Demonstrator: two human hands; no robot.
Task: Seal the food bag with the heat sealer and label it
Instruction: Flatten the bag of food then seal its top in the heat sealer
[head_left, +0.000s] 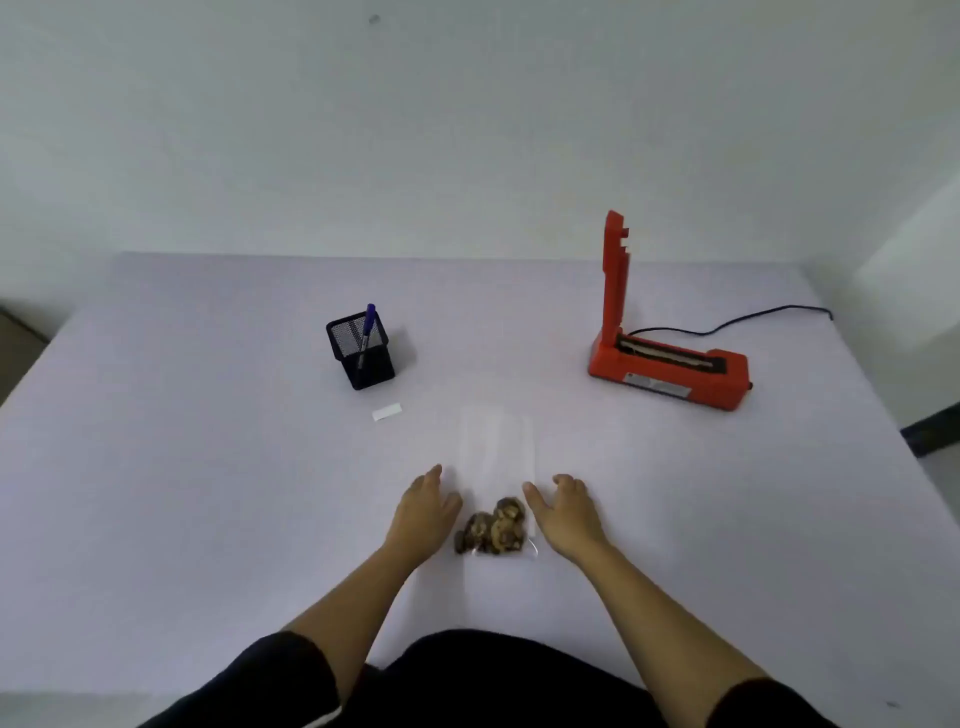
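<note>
Fingers (434, 475) of the left hand (423, 512) spread loose and released, holding nothing, resting on the surface (208, 519) just beside the left edge of the bag (497, 452); whether they touch the plastic cannot be told. Fingers of the right hand (563, 512) likewise slack and released, thumb pointing toward the bag's right edge, grasping nothing. Bag: clear plastic, lying flat between the two hands, long axis running toward 12 o'clock, far end faint against the pale surface. Contents: brown dried pieces (491, 527), clustered at the near end of the bag, between the two palms. Heat sealer (670, 371): orange, at 1 o'clock from the bag and well apart from it, its arm (615, 270) raised upright at the left end, its base lying on the surface, a dark cord (737, 319) trailing off toward 2 o'clock. Pen holder (361, 351): black mesh, square, at 11 o'clock from the bag, with one blue pen (368, 327) standing tilted inside. Label (387, 412): small white strip, lying flat near the holder, on its 6 o'clock side. Both forearms bare, dark sleeves at the bottom edge.
</note>
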